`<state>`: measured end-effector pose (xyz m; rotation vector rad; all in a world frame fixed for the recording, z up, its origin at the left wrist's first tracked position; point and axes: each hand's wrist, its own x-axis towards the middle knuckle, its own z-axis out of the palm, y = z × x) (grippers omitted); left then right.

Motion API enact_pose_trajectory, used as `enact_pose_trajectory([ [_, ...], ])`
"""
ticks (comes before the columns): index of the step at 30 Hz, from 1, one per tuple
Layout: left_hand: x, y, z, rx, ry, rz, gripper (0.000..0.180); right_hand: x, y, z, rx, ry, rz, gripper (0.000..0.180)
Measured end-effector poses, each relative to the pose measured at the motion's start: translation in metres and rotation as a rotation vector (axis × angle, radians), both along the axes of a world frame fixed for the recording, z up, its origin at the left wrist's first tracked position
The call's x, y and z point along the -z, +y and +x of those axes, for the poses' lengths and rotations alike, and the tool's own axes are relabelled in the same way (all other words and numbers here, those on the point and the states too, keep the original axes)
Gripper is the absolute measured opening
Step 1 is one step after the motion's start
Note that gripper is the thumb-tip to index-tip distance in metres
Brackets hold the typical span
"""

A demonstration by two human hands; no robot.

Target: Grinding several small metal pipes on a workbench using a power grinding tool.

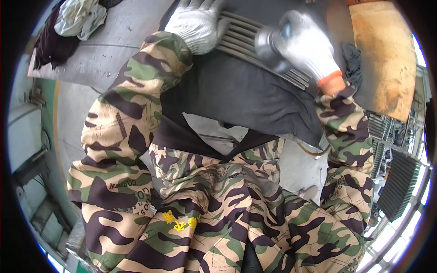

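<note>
A slatted grey metal piece [241,38], made of long parallel bars, lies on a dark cloth [236,86] over the table. My left hand [195,27], in a white knitted glove, rests flat at the left end of the bars, its fingers stretched out and the tips cut off by the upper edge. Over the right part of the bars is my right hand [306,43], in a white glove with an orange cuff. It is wrapped round a rounded grey hand tool [268,45] with a blue spot. Motion blur hides the tool's exact kind and whether it touches the bars.
A pale cloth [75,18] and a dark cloth [57,45] lie on the grey tabletop [123,38] at the far left. To the right are a wooden board [384,54] and a crumpled dark rag [352,63]. Ribbed dark metal parts [400,182] stand lower right.
</note>
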<state>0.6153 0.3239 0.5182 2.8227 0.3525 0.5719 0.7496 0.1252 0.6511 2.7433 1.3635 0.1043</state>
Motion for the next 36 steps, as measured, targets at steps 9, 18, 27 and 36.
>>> enact_pose_trajectory([
  [9,-0.006,-0.014,0.008,0.110,-0.092,0.065,0.048,-0.002,-0.030,0.003,-0.037,0.045,0.045,0.039],
  [18,-0.013,-0.008,0.021,0.141,-0.048,0.059,0.047,-0.018,-0.045,0.015,0.025,0.095,-0.009,0.040],
  [27,0.002,-0.010,0.004,0.143,-0.122,0.122,0.042,-0.010,-0.069,0.017,0.042,0.095,0.033,0.035],
  [36,0.003,0.006,0.029,0.136,0.067,0.028,0.056,-0.022,-0.074,0.013,0.049,0.146,0.040,0.034],
])
